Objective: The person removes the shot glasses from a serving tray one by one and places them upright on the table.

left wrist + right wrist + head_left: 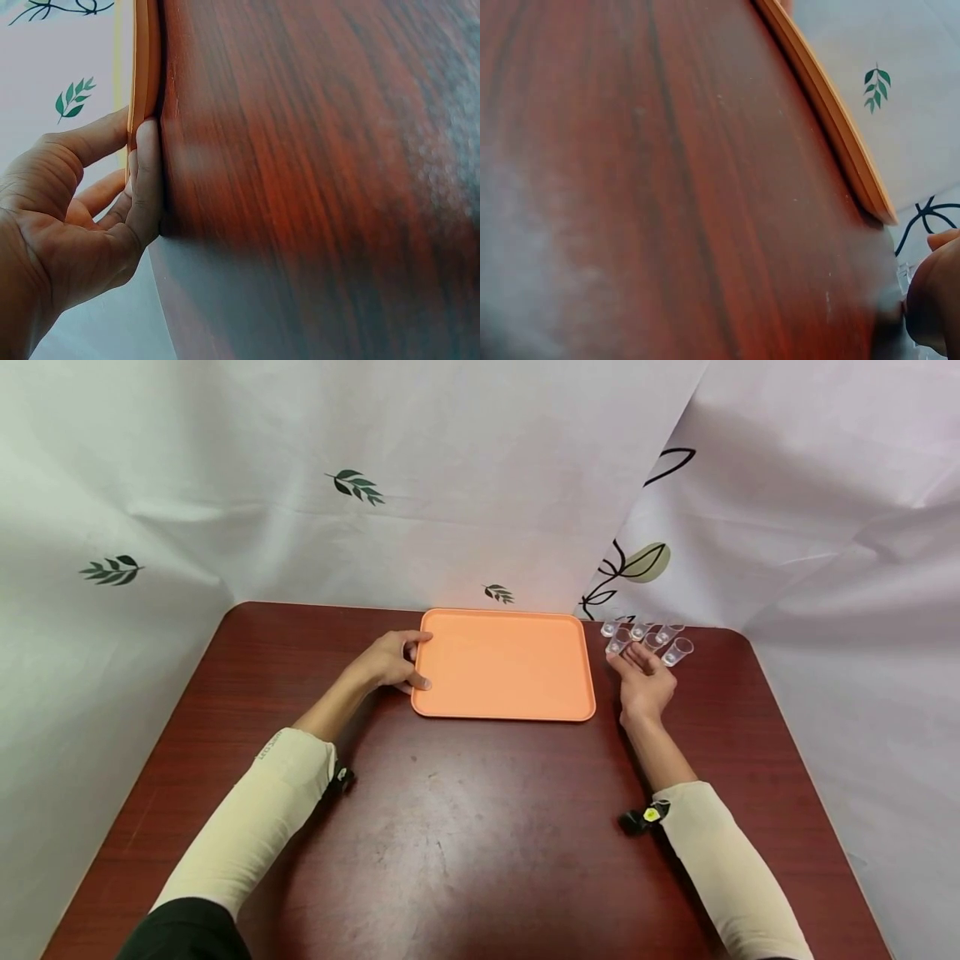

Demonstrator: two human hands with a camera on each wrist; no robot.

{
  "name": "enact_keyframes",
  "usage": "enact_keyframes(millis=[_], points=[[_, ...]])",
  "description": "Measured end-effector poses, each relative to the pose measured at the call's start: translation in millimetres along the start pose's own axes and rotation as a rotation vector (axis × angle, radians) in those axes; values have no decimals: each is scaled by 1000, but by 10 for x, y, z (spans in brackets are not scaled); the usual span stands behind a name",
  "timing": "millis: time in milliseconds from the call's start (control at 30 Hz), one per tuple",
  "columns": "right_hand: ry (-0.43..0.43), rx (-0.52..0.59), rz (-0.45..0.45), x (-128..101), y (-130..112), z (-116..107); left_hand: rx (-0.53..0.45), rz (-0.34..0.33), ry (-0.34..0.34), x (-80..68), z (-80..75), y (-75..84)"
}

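Observation:
An orange rectangular tray [504,665] lies near the table's back edge. My left hand [392,660] grips its left edge, the thumb on the rim nearer me and a finger further back. In the left wrist view, the left hand [94,199] holds the tray's side [145,67]. Several small clear plastic cups [678,651] stand in two rows right of the tray. My right hand [645,685] reaches to the front row, its thumb and fingers spread around the front left cup [619,641]. Whether they touch it is unclear. In the right wrist view, the right hand [937,296] is mostly cut off.
The dark reddish wooden table [465,827] stretches in front of me. White cloth [480,477] with leaf prints hangs behind it and at both sides. Black wrist cameras [641,818] sit at the sleeve ends. The tray's right end lies close to the cups.

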State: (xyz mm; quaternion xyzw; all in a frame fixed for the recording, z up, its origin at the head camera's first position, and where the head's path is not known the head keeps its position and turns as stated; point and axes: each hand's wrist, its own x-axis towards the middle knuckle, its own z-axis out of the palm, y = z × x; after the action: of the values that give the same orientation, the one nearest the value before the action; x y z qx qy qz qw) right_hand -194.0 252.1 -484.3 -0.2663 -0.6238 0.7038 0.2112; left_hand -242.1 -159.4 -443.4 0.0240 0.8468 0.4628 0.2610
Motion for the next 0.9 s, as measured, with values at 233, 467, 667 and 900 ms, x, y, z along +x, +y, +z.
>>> enact_keyframes(millis=[233,467,667,900], points=[[-15,-7,5,-67,13,-56,4,3,4,16,0,-7],[-41,-36,0,-118,15,-95,15,6,-9,8,-18,-31],[-55,-25,-15,-173,-8,-141,43,25,-15,0,-36,-66],[-105,-13,-115,-166,-123,-212,29,61,18,-92,-94,-92]])
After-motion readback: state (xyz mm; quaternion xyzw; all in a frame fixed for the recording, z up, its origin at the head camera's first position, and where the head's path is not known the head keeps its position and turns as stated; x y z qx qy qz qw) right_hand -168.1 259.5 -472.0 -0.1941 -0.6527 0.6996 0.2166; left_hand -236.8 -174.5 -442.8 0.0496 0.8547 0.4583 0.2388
